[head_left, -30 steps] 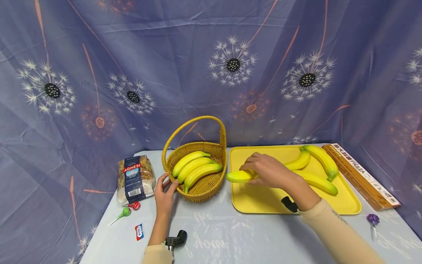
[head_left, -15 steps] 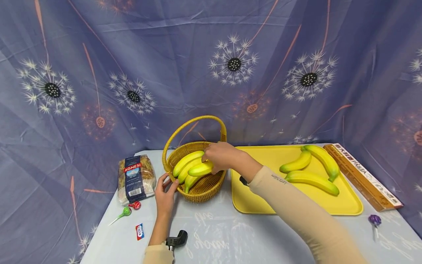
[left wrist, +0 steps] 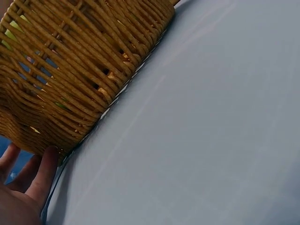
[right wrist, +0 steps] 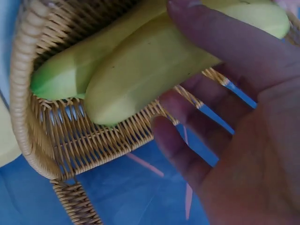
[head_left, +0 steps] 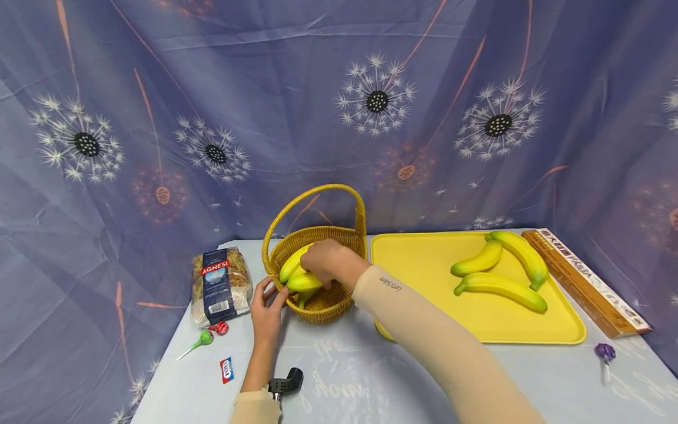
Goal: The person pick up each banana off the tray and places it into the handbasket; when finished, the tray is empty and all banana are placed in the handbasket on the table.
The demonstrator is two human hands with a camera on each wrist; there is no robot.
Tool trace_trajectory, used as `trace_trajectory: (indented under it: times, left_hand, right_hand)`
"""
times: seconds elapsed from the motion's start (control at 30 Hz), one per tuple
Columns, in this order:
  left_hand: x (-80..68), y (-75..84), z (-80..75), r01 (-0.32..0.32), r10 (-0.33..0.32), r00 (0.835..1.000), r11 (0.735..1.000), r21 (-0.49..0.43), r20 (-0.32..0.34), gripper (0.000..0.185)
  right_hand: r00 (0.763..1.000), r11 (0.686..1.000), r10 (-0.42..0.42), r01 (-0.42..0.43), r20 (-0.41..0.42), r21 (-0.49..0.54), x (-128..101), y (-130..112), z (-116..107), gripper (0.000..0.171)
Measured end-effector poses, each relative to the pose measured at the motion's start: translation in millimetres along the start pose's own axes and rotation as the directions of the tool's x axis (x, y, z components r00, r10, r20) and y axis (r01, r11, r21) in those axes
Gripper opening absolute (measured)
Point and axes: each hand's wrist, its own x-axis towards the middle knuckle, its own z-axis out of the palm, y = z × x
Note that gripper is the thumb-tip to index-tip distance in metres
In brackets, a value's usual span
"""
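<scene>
A wicker basket [head_left: 360,235] with a tall arched handle stands in the middle of the table, with several bananas in it. My left hand [head_left: 266,315] holds its near left side, thumb by the rim and fingers along the outer wall. My right hand [head_left: 331,262] reaches into the basket and holds a banana [right wrist: 150,70] across the others. In the right wrist view the thumb lies on top of this banana and the other fingers are on its far side, partly hidden. Another banana [right wrist: 58,82] lies beside it against the wicker.
A yellow tray [head_left: 413,259] with 3 bananas [head_left: 500,285] is right of the basket. A long pasta box [head_left: 585,282] lies beyond it, near a purple lollipop [head_left: 605,352]. At left are a pasta bag [head_left: 219,285], green [head_left: 205,337] and red lollipops [head_left: 219,328] and a small wrapper [head_left: 226,370].
My right hand has carried a banana leftward from the tray into the basket and lowered it onto the bananas there. The left hand has stayed at the basket's side.
</scene>
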Motion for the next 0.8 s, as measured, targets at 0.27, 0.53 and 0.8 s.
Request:
trace_trajectory:
  times: [0.27,0.53,0.8]
  left_hand:
    - [0.5,-0.2,1.2,0.0,0.0,1.0,1.0,0.02,0.01,0.045]
    - [-0.7,1.7,3.3,-0.003,0.003,1.0,0.999,0.036,0.004,0.046]
    - [-1.2,0.9,1.4,0.007,-0.007,1.0,1.0,0.031,-0.006,0.044]
  right_hand:
    - [0.992,0.992,-0.002,-0.014,0.128,0.124,0,-8,15,0.014]
    - [0.993,0.994,0.011,-0.024,0.119,0.109,2,-6,21,0.015]
    - [0.985,0.985,-0.001,-0.029,0.175,0.17,1,-5,23,0.017]
